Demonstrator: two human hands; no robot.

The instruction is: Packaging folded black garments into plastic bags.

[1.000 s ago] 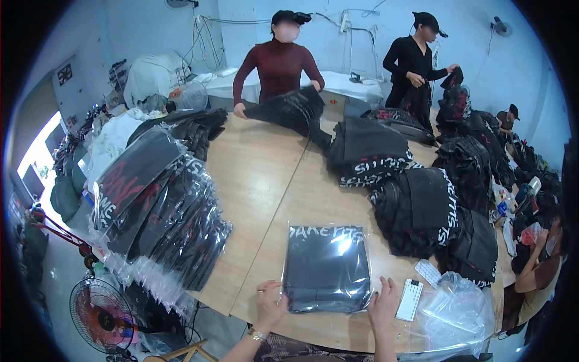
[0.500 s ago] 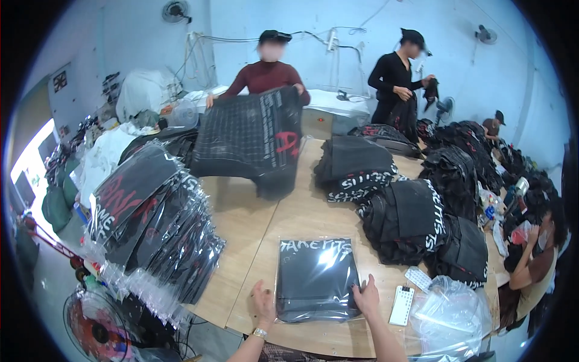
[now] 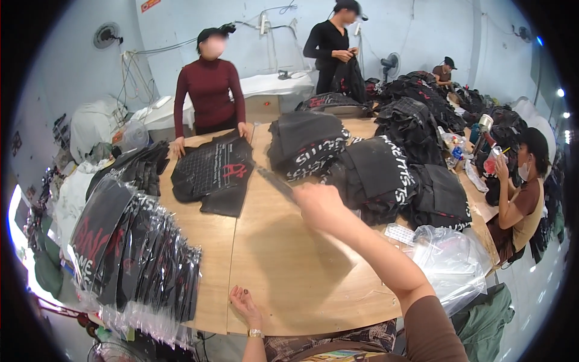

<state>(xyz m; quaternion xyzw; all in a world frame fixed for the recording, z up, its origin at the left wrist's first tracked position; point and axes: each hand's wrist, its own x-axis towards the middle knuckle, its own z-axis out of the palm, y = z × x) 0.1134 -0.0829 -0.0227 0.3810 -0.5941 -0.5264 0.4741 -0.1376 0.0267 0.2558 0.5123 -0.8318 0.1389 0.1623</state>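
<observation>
My right hand (image 3: 318, 206) reaches forward over the table, closed on a flat, dark bagged garment (image 3: 274, 182) seen nearly edge-on. My left hand (image 3: 245, 304), with a watch on its wrist, rests palm up near the table's front edge; its fingers are loosely curled and apart, with nothing seen in them. To the left, overlapping rows of black garments in clear bags (image 3: 136, 241) lean on each other. Across the table a person in a maroon top has both hands on a black printed garment (image 3: 220, 172) spread flat.
Folded black garments (image 3: 383, 175) are piled at the right. Clear plastic bags (image 3: 449, 259) and a white dotted card (image 3: 399, 233) lie near my right arm. A person (image 3: 518, 187) sits at the right edge; others work behind. A fan (image 3: 107, 351) stands low at the left.
My right hand has lifted the bagged garment off the table and carried it forward. My left hand has let go. The person opposite has lowered the printed garment onto the table. The view has turned right.
</observation>
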